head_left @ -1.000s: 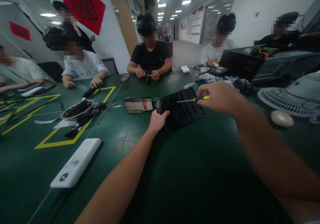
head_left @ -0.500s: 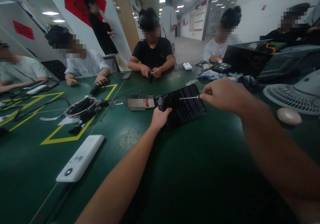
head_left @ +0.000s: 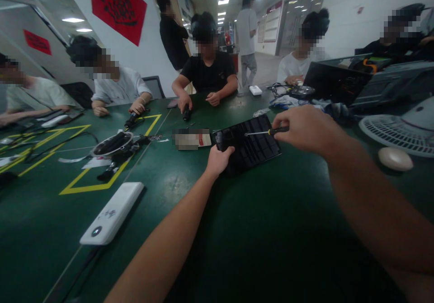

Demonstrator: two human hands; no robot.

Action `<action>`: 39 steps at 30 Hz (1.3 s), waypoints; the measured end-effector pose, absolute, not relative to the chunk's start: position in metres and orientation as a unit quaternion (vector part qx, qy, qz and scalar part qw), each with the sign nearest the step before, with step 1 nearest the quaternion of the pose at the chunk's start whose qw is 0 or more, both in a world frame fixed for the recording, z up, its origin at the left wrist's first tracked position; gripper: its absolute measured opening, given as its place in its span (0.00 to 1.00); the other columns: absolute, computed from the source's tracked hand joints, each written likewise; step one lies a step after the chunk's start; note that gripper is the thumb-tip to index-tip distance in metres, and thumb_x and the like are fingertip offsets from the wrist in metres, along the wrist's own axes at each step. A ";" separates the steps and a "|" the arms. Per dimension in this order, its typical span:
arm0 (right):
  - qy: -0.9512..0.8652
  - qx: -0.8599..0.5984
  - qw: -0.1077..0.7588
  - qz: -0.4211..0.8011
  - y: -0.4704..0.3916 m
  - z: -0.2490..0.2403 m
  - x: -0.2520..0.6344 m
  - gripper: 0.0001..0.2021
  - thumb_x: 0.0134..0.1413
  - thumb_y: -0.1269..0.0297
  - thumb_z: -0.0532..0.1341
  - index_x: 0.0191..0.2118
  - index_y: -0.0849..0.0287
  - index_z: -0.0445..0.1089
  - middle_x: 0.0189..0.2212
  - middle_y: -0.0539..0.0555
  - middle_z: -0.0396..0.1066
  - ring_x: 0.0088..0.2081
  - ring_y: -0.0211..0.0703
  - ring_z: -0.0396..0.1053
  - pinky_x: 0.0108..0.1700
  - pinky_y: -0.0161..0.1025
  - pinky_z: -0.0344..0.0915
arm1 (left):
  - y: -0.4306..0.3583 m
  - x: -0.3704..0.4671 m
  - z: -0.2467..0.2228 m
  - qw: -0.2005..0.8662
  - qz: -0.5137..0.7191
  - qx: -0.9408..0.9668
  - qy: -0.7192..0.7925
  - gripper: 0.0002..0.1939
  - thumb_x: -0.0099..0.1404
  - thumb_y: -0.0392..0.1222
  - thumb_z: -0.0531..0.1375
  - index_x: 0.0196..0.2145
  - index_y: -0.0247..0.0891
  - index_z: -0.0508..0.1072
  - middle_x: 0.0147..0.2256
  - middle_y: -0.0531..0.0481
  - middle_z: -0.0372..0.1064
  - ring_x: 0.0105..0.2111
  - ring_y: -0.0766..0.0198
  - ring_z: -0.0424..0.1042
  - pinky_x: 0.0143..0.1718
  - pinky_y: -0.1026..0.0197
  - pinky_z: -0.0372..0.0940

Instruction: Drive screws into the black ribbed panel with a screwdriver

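Note:
A flat, glossy black tablet-like panel (head_left: 256, 151) lies tilted in front of me. My left hand (head_left: 220, 159) grips its left edge, thumb on top and the other fingers hidden below. In my right hand (head_left: 298, 124) is a screwdriver (head_left: 259, 133) with a black and yellow handle, pinched between the fingers. Its thin metal shaft points left across the panel's upper face. Whether the tip touches the surface I cannot tell. Just left of the panel sits a small beige box (head_left: 204, 138) with a red mark.
On the green table (head_left: 176, 230), a white power bank (head_left: 113, 212) with a cable lies front left. A cable bundle (head_left: 115, 145) is beyond it. At right are a white fan (head_left: 396, 129), a computer mouse (head_left: 395, 158) and a laptop (head_left: 335, 81). Several people sit around the table.
More of the screwdriver's dark handle shows in my right hand; the left hand keeps its grip. Opposite, a co-worker's hand has moved a black object leftward. Two standing people have shifted right.

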State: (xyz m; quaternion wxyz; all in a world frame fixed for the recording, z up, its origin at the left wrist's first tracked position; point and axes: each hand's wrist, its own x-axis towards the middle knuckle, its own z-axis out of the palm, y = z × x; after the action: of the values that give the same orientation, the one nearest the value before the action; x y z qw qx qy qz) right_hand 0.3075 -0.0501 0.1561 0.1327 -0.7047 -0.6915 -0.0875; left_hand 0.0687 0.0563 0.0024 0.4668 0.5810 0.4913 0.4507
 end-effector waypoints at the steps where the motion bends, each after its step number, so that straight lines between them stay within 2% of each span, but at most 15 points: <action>1: -0.691 -0.705 0.135 -0.089 -0.050 0.157 0.307 0.13 0.56 0.62 0.67 0.45 0.49 0.87 0.40 0.58 0.84 0.43 0.58 0.78 0.43 0.49 0.69 | 0.056 0.069 0.002 0.467 0.452 0.582 0.488 0.11 0.60 0.45 0.72 0.37 0.37 0.81 0.38 0.42 0.83 0.40 0.48 0.82 0.49 0.48 0.76; 7: -0.664 -0.735 0.110 -0.080 -0.049 0.158 0.307 0.15 0.63 0.51 0.64 0.43 0.50 0.87 0.43 0.62 0.84 0.47 0.63 0.78 0.45 0.54 0.71 | 0.055 0.068 0.002 0.465 0.454 0.587 0.483 0.11 0.60 0.45 0.72 0.38 0.36 0.81 0.39 0.41 0.84 0.41 0.48 0.83 0.50 0.48 0.76; 10: -0.668 -0.731 0.110 -0.084 -0.049 0.156 0.307 0.15 0.63 0.52 0.65 0.46 0.50 0.86 0.43 0.61 0.84 0.47 0.62 0.78 0.46 0.53 0.70 | 0.056 0.068 0.002 0.467 0.454 0.582 0.487 0.11 0.59 0.45 0.72 0.37 0.36 0.81 0.37 0.42 0.83 0.39 0.49 0.82 0.49 0.48 0.76; 12: -0.672 -0.726 0.114 -0.090 -0.049 0.154 0.308 0.14 0.60 0.53 0.68 0.47 0.50 0.85 0.43 0.60 0.83 0.46 0.62 0.78 0.46 0.52 0.70 | 0.056 0.068 0.002 0.470 0.457 0.583 0.480 0.11 0.60 0.44 0.72 0.37 0.37 0.81 0.37 0.42 0.83 0.39 0.50 0.82 0.49 0.48 0.76; 15: -0.679 -0.721 0.104 -0.093 -0.049 0.153 0.308 0.14 0.55 0.60 0.71 0.48 0.50 0.85 0.43 0.59 0.83 0.46 0.62 0.79 0.44 0.51 0.70 | 0.055 0.068 0.003 0.474 0.457 0.587 0.470 0.09 0.61 0.44 0.72 0.37 0.37 0.81 0.38 0.42 0.83 0.39 0.50 0.82 0.49 0.49 0.76; 18: -0.678 -0.722 0.107 -0.087 -0.049 0.154 0.308 0.15 0.55 0.65 0.69 0.48 0.49 0.85 0.43 0.59 0.84 0.46 0.62 0.79 0.44 0.52 0.70 | 0.053 0.069 0.005 0.473 0.456 0.585 0.475 0.09 0.60 0.43 0.71 0.37 0.37 0.81 0.37 0.43 0.83 0.39 0.51 0.82 0.49 0.49 0.76; 25: -0.665 -0.734 0.111 -0.083 -0.051 0.161 0.303 0.13 0.59 0.60 0.67 0.47 0.49 0.88 0.48 0.62 0.85 0.52 0.70 0.79 0.49 0.59 0.73 | 0.058 0.070 0.000 0.468 0.464 0.581 0.477 0.11 0.58 0.45 0.72 0.36 0.37 0.80 0.36 0.44 0.82 0.37 0.51 0.81 0.46 0.50 0.75; 34: -0.680 -0.722 0.108 -0.067 -0.051 0.161 0.306 0.14 0.65 0.57 0.64 0.47 0.53 0.86 0.45 0.62 0.85 0.49 0.63 0.80 0.49 0.54 0.73 | 0.057 0.069 0.008 0.460 0.461 0.567 0.505 0.16 0.54 0.48 0.73 0.37 0.37 0.81 0.35 0.44 0.82 0.39 0.48 0.82 0.48 0.49 0.76; 39: -0.703 -0.699 0.121 -0.053 -0.052 0.164 0.308 0.14 0.58 0.63 0.70 0.50 0.52 0.84 0.45 0.60 0.84 0.49 0.60 0.79 0.46 0.50 0.71 | 0.056 0.072 0.014 0.475 0.461 0.551 0.509 0.16 0.53 0.45 0.74 0.39 0.38 0.81 0.39 0.42 0.84 0.41 0.46 0.83 0.52 0.46 0.77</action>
State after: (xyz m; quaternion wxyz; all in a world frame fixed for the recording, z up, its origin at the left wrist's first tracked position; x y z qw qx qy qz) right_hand 0.3079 -0.0523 0.1636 0.1211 -0.6989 -0.7029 -0.0532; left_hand 0.0719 0.0561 0.0135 0.4746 0.5512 0.5086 0.4607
